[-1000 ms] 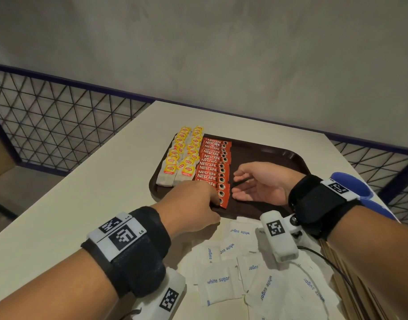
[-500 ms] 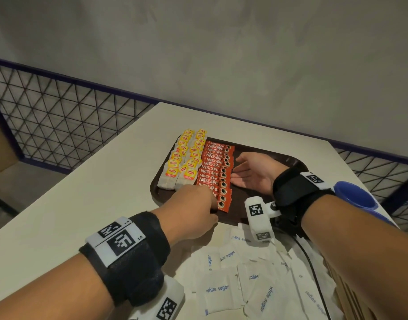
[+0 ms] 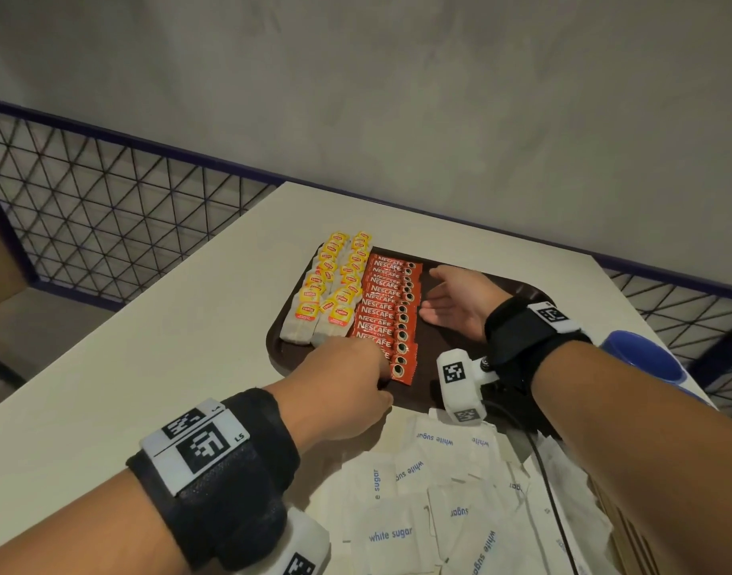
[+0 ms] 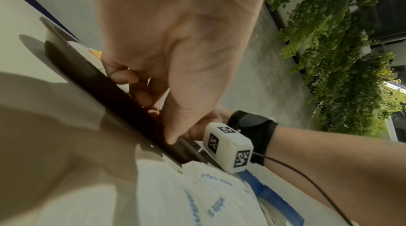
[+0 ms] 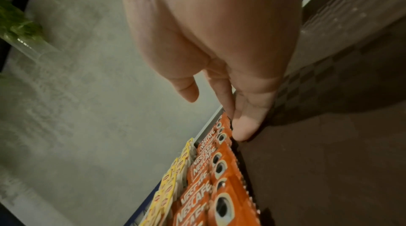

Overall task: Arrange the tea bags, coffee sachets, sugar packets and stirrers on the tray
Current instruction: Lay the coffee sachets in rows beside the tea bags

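A: Where are the coffee packs [image 3: 387, 309]?

B: In a red row mid-frame on the tray [image 3: 522, 286]. The right hand [image 3: 453, 302], fingers straight, touches the row's far end.

A: And the left hand [image 3: 347, 388]?

B: Curled at the near end; whether it holds anything, I can't tell. Push gently from both ends so the row stays straight.
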The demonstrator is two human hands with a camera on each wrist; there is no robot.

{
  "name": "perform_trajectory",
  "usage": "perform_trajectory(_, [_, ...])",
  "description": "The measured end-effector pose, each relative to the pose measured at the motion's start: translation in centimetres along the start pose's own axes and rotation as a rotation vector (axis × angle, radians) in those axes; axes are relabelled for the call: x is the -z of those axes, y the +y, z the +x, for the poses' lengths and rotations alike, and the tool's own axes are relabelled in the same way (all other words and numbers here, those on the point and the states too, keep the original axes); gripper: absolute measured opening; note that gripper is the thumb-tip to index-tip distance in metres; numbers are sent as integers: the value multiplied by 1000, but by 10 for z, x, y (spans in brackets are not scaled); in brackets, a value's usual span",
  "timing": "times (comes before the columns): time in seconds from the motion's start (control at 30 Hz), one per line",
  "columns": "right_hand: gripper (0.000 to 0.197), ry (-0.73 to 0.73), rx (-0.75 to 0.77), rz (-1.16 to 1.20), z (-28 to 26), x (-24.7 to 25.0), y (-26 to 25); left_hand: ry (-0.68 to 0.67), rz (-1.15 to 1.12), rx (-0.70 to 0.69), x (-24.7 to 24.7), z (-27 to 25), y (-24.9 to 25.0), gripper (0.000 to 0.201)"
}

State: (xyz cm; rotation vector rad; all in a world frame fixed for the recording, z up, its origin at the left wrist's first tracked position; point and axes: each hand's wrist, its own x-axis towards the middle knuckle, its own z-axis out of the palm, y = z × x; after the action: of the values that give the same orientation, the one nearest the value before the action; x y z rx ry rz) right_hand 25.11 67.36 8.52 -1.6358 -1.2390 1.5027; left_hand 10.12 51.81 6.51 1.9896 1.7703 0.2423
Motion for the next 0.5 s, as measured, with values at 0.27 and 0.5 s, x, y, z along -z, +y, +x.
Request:
perform_trajectory(0.27, [61,-36,-16,-43,17,-2,-8,7,-79,-9,-3,3,-9,15])
perform_trajectory(0.5, [57,-8,-35,12,32,-1,-16,12,-120,-14,-6,3,-13,20])
